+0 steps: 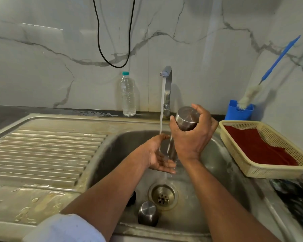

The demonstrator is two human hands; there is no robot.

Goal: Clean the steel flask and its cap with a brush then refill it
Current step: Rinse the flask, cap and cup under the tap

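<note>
Steel flask (185, 119): rigid, wet, likely slippery. Our right hand (191, 137) wraps its base end; best grasped mid-body. Left hand (158, 154) released, cupped under tap water.

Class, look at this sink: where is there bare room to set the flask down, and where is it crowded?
Free: the ribbed drainboard left of the basin, and the wet counter in front of it. Crowded: the basin floor near the drain, where the steel cap lies, and the basket, filled by a red cloth.
</note>
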